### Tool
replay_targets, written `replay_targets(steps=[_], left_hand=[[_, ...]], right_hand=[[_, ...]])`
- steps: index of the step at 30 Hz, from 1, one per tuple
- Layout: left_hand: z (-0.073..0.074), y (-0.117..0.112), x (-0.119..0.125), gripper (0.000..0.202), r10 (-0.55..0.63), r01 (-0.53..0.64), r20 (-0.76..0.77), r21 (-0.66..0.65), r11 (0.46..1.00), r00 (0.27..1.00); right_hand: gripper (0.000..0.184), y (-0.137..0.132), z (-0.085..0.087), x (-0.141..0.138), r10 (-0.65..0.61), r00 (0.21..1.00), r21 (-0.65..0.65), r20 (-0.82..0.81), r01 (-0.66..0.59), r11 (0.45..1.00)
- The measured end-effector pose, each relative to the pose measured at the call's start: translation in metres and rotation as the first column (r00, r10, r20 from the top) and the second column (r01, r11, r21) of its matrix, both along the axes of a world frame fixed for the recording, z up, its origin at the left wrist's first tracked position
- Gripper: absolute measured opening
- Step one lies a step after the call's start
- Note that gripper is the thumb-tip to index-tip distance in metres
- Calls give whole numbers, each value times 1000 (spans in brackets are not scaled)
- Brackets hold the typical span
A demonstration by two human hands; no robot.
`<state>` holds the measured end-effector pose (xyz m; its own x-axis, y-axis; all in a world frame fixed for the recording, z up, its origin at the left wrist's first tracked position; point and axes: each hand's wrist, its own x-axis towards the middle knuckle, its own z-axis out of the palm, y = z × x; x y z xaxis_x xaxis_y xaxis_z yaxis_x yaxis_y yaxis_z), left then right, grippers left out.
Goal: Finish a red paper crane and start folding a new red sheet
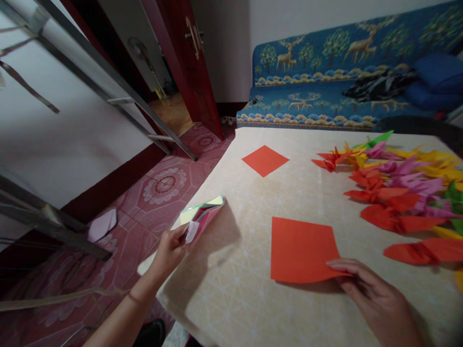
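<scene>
Two grips closed: left hand [170,250] holds paper pack [204,214] at table [231,173] edge, right hand [376,299] pinches red sheet [302,248].

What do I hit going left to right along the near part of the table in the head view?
left hand → stack of coloured paper that it grips → orange sheet → right hand, pinching that sheet's near corner.

Head camera, looking forward-down over table [253,270], close.
</scene>
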<state>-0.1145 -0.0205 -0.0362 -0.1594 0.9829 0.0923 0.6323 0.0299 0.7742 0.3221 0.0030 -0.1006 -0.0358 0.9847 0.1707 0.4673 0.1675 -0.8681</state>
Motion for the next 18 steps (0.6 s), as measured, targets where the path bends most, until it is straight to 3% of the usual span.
replay_targets(steps=[7, 18], left_hand=[[6, -5, 24, 20, -30, 35, 94, -53, 998, 995], [1, -3, 20, 24, -20, 35, 178, -82, 996, 984]], right_hand=[[21, -1, -9, 4, 1, 1000, -35, -12, -2, 999], [21, -2, -11, 3, -6, 1000, -32, -28, 5, 999]])
